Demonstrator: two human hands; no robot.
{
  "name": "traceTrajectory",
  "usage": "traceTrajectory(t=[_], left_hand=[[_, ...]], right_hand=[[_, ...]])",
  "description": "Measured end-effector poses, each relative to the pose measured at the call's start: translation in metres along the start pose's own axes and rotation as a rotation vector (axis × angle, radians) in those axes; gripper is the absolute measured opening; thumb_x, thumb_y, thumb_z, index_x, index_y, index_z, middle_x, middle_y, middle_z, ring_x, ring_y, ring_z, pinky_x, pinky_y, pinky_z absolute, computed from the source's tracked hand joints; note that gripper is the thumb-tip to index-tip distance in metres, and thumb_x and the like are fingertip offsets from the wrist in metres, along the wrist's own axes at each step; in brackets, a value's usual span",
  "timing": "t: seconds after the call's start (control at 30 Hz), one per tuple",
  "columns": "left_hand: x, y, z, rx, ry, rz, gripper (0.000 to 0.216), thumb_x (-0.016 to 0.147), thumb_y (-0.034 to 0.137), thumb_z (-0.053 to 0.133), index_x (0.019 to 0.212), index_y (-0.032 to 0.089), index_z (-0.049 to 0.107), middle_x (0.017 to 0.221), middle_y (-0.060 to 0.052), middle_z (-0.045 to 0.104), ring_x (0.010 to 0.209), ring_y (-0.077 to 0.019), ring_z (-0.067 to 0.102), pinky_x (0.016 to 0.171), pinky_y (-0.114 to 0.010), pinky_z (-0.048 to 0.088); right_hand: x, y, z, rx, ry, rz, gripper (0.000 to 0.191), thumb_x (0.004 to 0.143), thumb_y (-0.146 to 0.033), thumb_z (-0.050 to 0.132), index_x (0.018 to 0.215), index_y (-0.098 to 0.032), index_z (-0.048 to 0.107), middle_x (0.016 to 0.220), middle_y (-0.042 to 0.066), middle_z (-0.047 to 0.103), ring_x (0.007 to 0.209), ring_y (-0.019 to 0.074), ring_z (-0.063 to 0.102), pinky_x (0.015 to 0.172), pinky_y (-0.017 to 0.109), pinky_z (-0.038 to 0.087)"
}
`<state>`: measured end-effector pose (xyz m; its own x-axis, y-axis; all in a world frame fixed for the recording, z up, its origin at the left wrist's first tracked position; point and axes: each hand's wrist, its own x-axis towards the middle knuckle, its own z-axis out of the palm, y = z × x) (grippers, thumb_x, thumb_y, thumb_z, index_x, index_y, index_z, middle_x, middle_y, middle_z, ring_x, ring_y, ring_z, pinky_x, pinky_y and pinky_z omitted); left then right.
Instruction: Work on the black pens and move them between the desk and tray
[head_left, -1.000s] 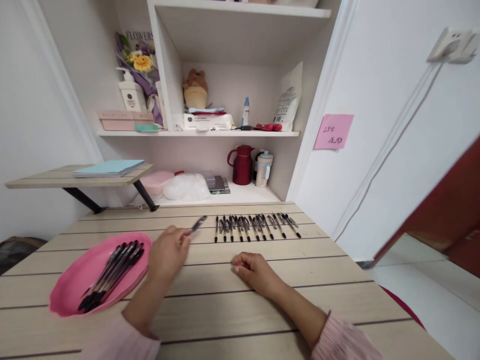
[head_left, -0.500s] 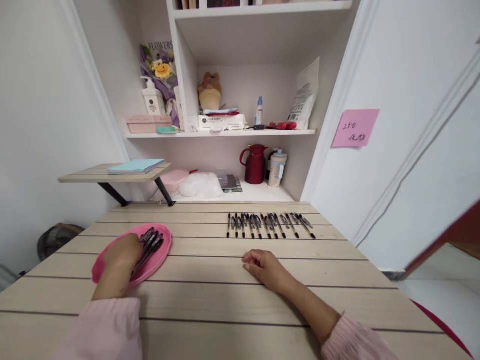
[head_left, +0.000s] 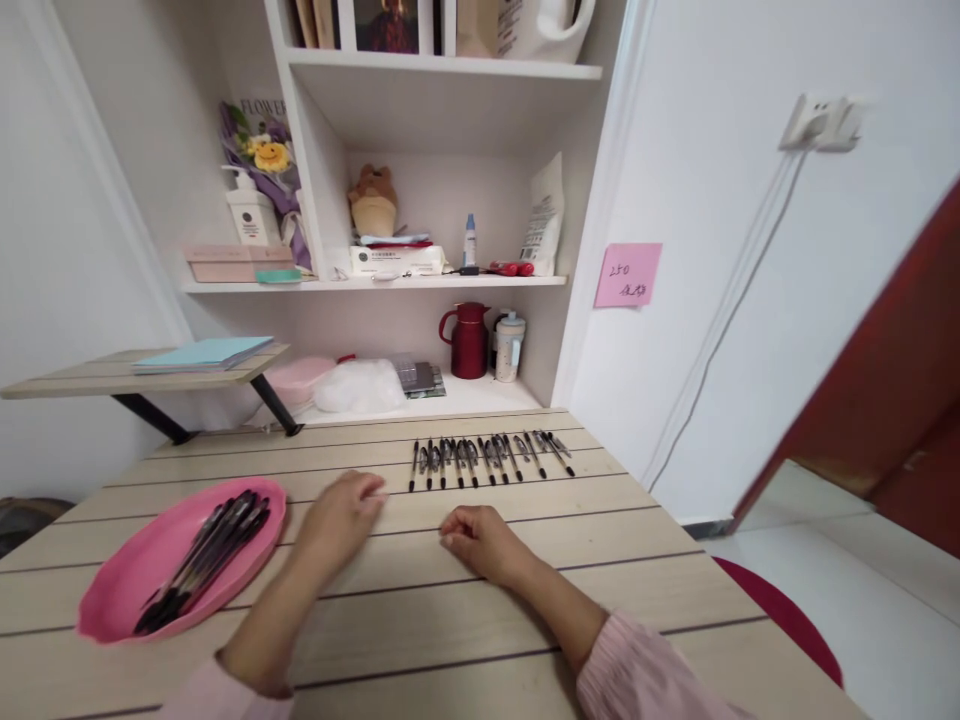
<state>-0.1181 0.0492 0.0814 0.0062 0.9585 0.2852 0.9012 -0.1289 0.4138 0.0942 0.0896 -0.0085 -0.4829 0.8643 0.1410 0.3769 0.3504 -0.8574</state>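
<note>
My left hand [head_left: 341,522] hovers over the table, right of a pink oval plate [head_left: 112,592]. Its fingers are drawn together and slightly smeared; whatever may be in them is hidden. A bundle of black pens [head_left: 206,560] lies slantwise in the plate. My right hand [head_left: 484,542] rests on the wood with its fingers curled inward, and nothing shows in it. Just beyond the hands, several black-tipped clear pens [head_left: 460,464] lie side by side in a row, small dark and clear pieces among them.
The slatted table [head_left: 420,620] meets a white shelf unit [head_left: 450,285] at its back. A small raised stand [head_left: 75,372] holds blue paper [head_left: 202,355] at the left. A red jug [head_left: 470,342] and a pale cup [head_left: 509,347] stand on the low shelf. A round red seat [head_left: 780,615] shows at right.
My left hand has come out of the plate and moved right, leaving the pens lying in it. My right hand stays curled on the table. The view has turned to the right.
</note>
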Motion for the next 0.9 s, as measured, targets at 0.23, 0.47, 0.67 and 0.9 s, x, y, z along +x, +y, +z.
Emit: traceTrajectory(t=[0.23, 0.47, 0.67, 0.9], left_hand=[[-0.013, 0.071, 0.069, -0.289, -0.226, 0.156, 0.022, 0.074, 0.025, 0.044, 0.08, 0.018, 0.065, 0.082, -0.005, 0.064, 0.076, -0.0168, 0.057, 0.069, -0.027, 0.041], [-0.021, 0.072, 0.103, -0.455, -0.226, 0.167, 0.021, 0.074, 0.021, 0.043, 0.075, 0.018, 0.063, 0.073, -0.004, 0.063, 0.068, -0.0163, 0.056, 0.063, -0.026, 0.039], [-0.023, 0.066, 0.107, -0.507, -0.249, 0.168, 0.019, 0.073, 0.019, 0.044, 0.074, 0.018, 0.063, 0.071, -0.004, 0.063, 0.069, -0.0167, 0.056, 0.064, -0.025, 0.038], [-0.019, 0.068, 0.112, -0.86, -0.303, -0.06, 0.015, 0.07, 0.025, 0.054, 0.077, 0.015, 0.064, 0.066, -0.003, 0.061, 0.064, -0.0164, 0.054, 0.06, -0.026, 0.039]], right_hand=[[0.008, 0.021, -0.096, -0.641, 0.407, 0.32, 0.011, 0.077, -0.024, 0.049, 0.076, -0.018, 0.058, 0.076, 0.005, 0.063, 0.074, 0.016, 0.057, 0.063, 0.024, 0.036], [0.004, 0.07, -0.158, -0.769, 0.548, 0.545, 0.026, 0.079, -0.03, 0.049, 0.092, -0.008, 0.053, 0.093, 0.02, 0.058, 0.09, 0.0284, 0.055, 0.068, 0.032, 0.035], [0.013, 0.085, -0.149, -0.774, 0.541, 0.552, 0.019, 0.081, -0.024, 0.044, 0.091, -0.011, 0.054, 0.09, 0.017, 0.06, 0.086, 0.0248, 0.057, 0.067, 0.031, 0.036], [0.01, 0.071, -0.147, -0.631, 0.608, 0.448, 0.018, 0.081, -0.027, 0.041, 0.075, -0.016, 0.055, 0.074, 0.009, 0.062, 0.071, 0.0181, 0.056, 0.06, 0.025, 0.036]])
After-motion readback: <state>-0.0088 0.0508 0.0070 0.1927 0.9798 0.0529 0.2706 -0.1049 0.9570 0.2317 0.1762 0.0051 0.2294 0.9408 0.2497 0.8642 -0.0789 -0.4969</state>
